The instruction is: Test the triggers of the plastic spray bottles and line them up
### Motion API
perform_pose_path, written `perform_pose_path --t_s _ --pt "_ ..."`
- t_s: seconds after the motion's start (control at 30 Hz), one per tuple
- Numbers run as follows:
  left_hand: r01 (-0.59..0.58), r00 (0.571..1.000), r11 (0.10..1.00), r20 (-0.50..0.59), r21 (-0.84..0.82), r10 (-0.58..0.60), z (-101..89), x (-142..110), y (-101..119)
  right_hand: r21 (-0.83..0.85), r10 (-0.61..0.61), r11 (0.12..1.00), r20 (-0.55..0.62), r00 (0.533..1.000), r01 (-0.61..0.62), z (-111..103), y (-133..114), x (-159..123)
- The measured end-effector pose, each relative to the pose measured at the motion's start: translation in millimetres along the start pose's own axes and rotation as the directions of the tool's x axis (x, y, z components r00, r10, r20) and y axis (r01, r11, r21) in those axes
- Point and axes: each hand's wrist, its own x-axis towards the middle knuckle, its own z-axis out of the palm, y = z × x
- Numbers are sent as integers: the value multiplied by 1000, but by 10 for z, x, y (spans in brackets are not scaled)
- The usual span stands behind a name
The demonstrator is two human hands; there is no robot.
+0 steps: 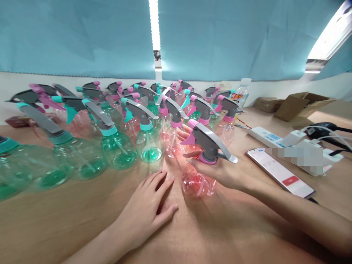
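A pink spray bottle (pixel 198 185) with a grey and pink trigger head stands on the table, and my right hand (pixel 220 172) is around it just below the collar. The thumb crosses the near side, while the fingers reach along the far side, partly hidden by the trigger head. My left hand (pixel 150 200) lies flat on the wooden table, fingers spread, holding nothing. Just beyond it is a green spray bottle (pixel 149 145) with a turquoise collar. Another pink spray bottle (pixel 175 141) stands close behind the right hand's fingertips.
Several green and pink spray bottles fill the table's left and back, including a green one (pixel 118 148). At right lie a phone (pixel 280 172) and a white power strip (pixel 266 135) with plugs and cables. An open cardboard box (pixel 295 106) and a clear labelled bottle (pixel 242 93) stand farther back.
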Motion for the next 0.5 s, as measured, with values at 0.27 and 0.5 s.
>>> perform_pose_path --t_s 0.27,0.5 --pt "9 1000 1000 -10 -17 -9 16 -1 -8 -4 47 999 19 999 -47 -4 -20 -2" --pt "7 1000 1000 -6 -9 -7 1 8 2 -12 39 999 33 999 -39 -13 -31 10"
